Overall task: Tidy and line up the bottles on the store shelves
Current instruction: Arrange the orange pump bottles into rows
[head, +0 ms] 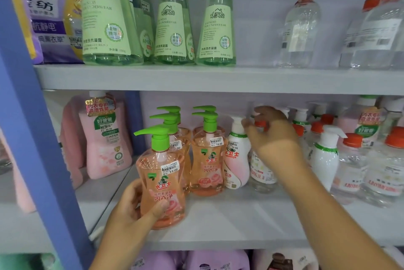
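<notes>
On the middle shelf (pixel 218 226), my left hand (pixel 135 204) grips the base of a peach pump bottle with a green pump (pixel 161 173), which stands at the shelf's front left. Behind it stand more peach pump bottles (pixel 206 154) in two short rows. My right hand (pixel 271 132) grips the orange cap of a clear bottle (pixel 261 171) that stands next to a white and pink pump bottle (pixel 237 156). The clear bottle's top is hidden by my fingers.
Clear bottles with orange caps (pixel 384 171) and a white pump bottle (pixel 325 156) crowd the right of this shelf. Pink refill bottles (pixel 105 143) stand at the left behind a blue upright (pixel 32 138). Green bottles (pixel 216 29) line the upper shelf; purple containers (pixel 216 261) sit below.
</notes>
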